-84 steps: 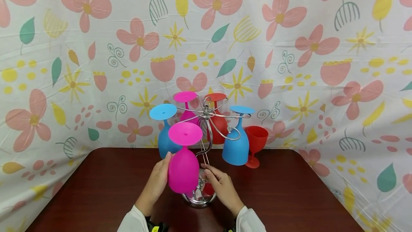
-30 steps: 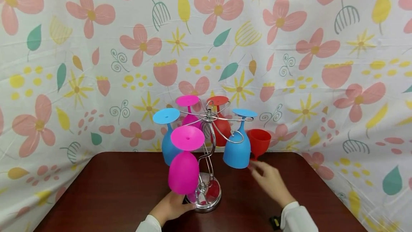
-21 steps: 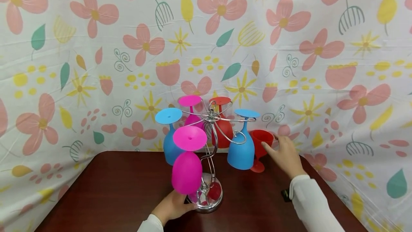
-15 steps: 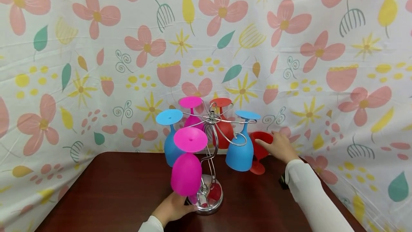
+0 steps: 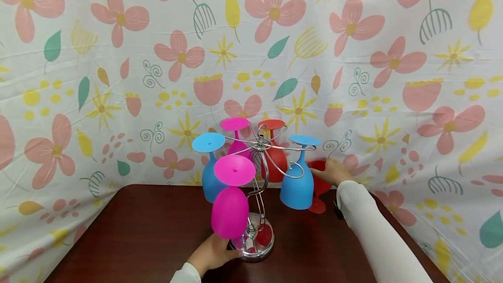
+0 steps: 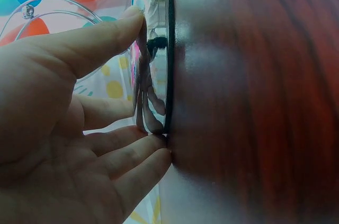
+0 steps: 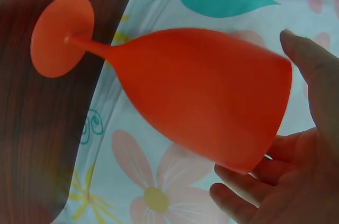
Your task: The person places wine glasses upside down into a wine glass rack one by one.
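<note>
My left hand (image 5: 212,252) holds the round chrome base (image 6: 153,70) of a goblet rack (image 5: 260,143), thumb on its top edge and fingers along its side. My right hand (image 5: 334,173) is around the mouth of an upright red goblet (image 7: 201,91) standing on the table. In the right wrist view its fingers lie at one side of the rim, and a gap shows between thumb and goblet. Upside down on the rack hang magenta goblets (image 5: 230,213), blue goblets (image 5: 297,191) and another red goblet (image 5: 273,158). The right blue goblet partly hides the standing one.
A bare wire loop (image 5: 291,176) of the rack curves out before the right blue goblet. The dark wooden table (image 5: 157,230) ends at a patterned cloth (image 5: 188,77) just behind the standing red goblet.
My left hand went from the front magenta goblet down to the rack's base. My right hand left the rack's stem and reached right and back to the standing red goblet's rim.
</note>
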Tool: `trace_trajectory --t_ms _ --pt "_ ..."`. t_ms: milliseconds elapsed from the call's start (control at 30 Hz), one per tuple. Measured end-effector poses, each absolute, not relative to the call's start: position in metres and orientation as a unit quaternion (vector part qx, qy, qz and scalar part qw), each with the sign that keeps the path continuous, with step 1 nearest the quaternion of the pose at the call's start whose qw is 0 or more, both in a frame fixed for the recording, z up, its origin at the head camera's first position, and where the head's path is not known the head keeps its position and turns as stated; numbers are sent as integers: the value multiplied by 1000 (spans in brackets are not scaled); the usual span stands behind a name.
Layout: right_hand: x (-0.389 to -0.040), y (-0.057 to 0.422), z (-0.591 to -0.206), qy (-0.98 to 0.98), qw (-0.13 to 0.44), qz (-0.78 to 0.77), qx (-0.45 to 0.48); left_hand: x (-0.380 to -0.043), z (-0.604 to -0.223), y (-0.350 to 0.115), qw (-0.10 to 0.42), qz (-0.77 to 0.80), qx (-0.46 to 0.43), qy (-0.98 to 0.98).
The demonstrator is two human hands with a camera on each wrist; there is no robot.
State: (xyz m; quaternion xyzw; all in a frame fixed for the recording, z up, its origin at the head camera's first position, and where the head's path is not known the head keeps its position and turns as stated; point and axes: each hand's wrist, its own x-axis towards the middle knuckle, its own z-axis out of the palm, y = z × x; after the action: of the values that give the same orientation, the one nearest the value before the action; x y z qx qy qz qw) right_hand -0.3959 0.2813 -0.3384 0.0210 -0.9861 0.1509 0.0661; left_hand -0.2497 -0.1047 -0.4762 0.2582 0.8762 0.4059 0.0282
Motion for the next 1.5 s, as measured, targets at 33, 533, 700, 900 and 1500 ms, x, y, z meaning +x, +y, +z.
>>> trace_trajectory --t_ms 33,533,700,900,1500 --pt "-395 282 -338 -986 64 149 22 -250 -476 -105 29 406 258 876" --pt "-372 281 -326 -991 13 126 52 -248 -477 -105 24 406 257 877" --pt "-367 281 -320 -992 13 108 58 -249 -477 -106 26 402 252 880" --pt "-358 282 -316 -993 10 98 65 -251 -478 -105 29 402 258 878" --pt "-304 328 -329 -966 11 243 87 -247 -477 -102 10 382 270 884"
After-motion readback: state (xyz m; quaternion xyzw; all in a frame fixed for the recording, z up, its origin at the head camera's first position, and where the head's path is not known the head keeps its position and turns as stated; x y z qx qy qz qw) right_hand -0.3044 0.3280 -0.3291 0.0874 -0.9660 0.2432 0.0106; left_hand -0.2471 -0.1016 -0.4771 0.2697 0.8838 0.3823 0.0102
